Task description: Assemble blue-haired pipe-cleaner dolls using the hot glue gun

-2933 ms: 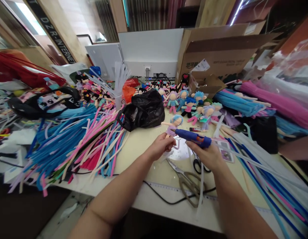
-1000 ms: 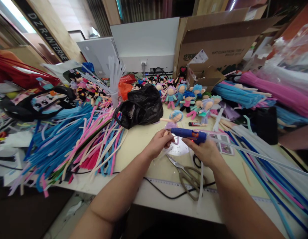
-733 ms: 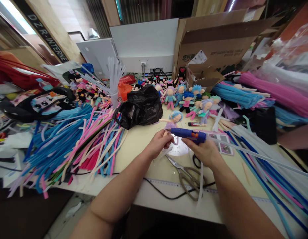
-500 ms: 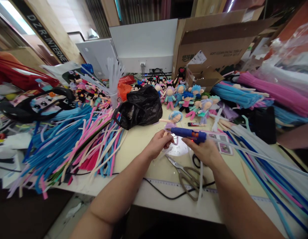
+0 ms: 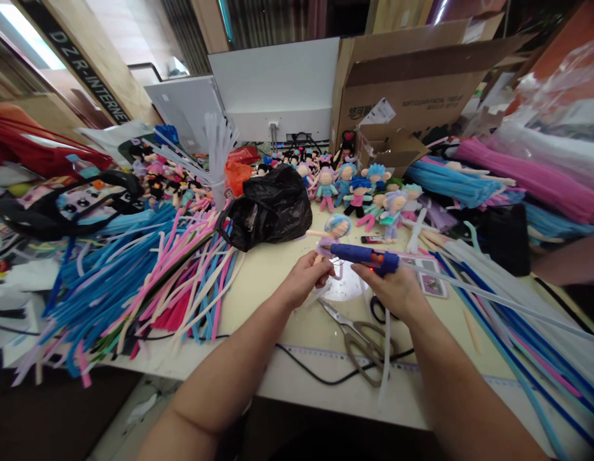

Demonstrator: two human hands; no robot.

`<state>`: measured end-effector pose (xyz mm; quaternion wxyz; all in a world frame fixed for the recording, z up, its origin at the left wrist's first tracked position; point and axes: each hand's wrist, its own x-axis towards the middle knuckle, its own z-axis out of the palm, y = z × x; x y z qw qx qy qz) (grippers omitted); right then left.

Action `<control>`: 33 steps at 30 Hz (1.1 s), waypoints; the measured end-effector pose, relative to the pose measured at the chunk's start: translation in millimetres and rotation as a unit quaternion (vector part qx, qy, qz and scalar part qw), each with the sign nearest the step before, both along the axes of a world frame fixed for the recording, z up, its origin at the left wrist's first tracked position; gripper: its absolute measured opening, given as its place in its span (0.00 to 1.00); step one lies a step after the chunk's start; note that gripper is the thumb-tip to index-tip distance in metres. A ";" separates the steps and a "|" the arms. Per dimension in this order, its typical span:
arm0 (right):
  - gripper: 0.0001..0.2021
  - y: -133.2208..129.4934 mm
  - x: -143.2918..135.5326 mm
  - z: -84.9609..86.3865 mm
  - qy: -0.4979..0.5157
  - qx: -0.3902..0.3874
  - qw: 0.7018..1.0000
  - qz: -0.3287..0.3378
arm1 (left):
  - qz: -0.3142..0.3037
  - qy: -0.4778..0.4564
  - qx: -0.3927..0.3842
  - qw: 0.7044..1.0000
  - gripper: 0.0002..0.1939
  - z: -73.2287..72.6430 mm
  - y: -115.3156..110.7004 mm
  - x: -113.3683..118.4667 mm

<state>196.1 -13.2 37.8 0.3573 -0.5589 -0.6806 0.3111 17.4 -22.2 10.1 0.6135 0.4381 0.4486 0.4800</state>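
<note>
My right hand (image 5: 400, 291) grips a blue glue gun (image 5: 361, 255), its nozzle pointing left; a long clear glue stick (image 5: 474, 294) trails from its back end. At the nozzle is a small fuzzy doll with blue hair (image 5: 338, 225) and a lilac body. My left hand (image 5: 310, 275) is closed in a pinch at the lower part of this doll, and the fingers hide what lies between them. Scissors with beige handles (image 5: 357, 336) lie on the table below the hands, beside a black-handled tool (image 5: 377, 309), mostly hidden.
Bundles of blue and pink pipe cleaners (image 5: 118, 282) spread at the left. A black plastic bag (image 5: 272, 208) sits ahead, near several finished dolls (image 5: 359, 195). Pale and blue stems (image 5: 512, 320) lie right. A black cable (image 5: 320, 378) crosses the front; a cardboard box (image 5: 412, 89) stands behind.
The view has shifted very slightly. Both hands, the glue gun and the doll keep nearly the same positions.
</note>
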 end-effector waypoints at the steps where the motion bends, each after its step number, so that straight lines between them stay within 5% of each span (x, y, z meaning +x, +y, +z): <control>1: 0.16 0.2 0.0 0.0 0.002 0.002 1.000 0.002 | -0.001 0.000 0.001 1.000 0.10 -0.1 0.1 0.0; 33: 0.20 1.5 3.9 4.5 -0.011 -0.019 0.998 -0.058 | -0.006 -0.011 -0.009 1.000 0.15 6.9 -3.1 2.7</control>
